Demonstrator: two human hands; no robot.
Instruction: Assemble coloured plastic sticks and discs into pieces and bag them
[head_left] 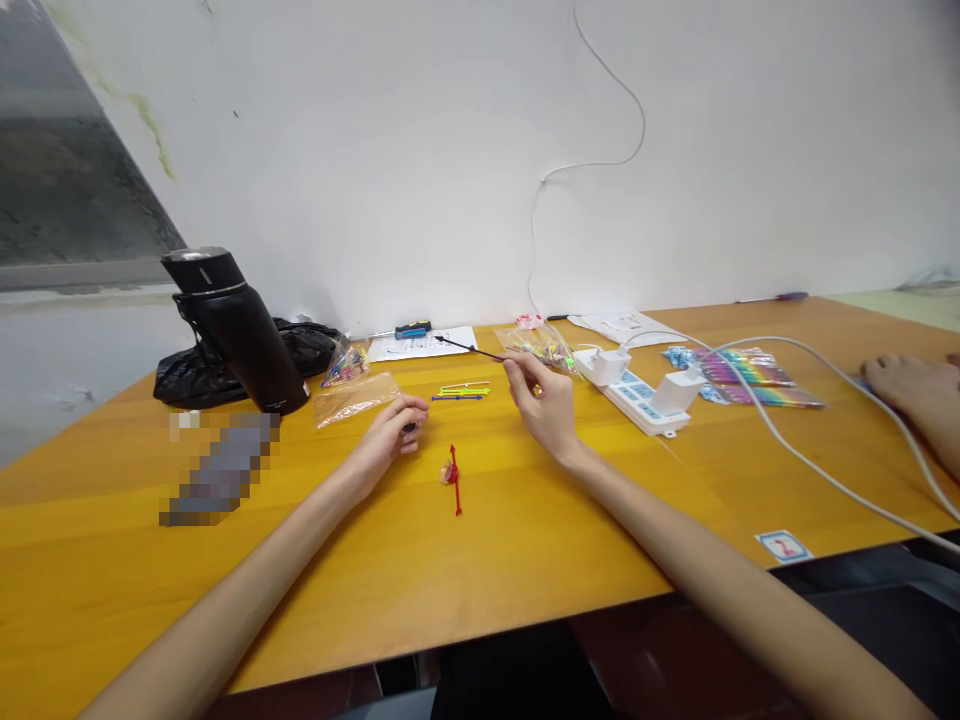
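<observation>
My right hand (pixel 546 405) is raised over the table, thumb and fingers pinching one end of a thin black arrow (pixel 474 349). The arrow's pointed head is out to the left, clear of the tabletop. Lower and to the left, my left hand (pixel 391 432) has its fingers curled round a small black piece (pixel 409 427), mostly hidden by them. Between the hands lie a blue arrow (pixel 457 398), yellow arrows (pixel 465 391) and a thin white one. Nearer to me, a red arrow (pixel 456 485) lies beside a small clear-and-reddish piece (pixel 447 471).
A black bottle (pixel 244 335) stands left, near a black plastic bag (pixel 180 378) and clear bags of small parts (pixel 551 350). A screwdriver (pixel 409 330) lies on paper. To the right are a power strip (pixel 634 400), white cables, rainbow-coloured sticks (pixel 750 372) and another person's hand (pixel 911 388).
</observation>
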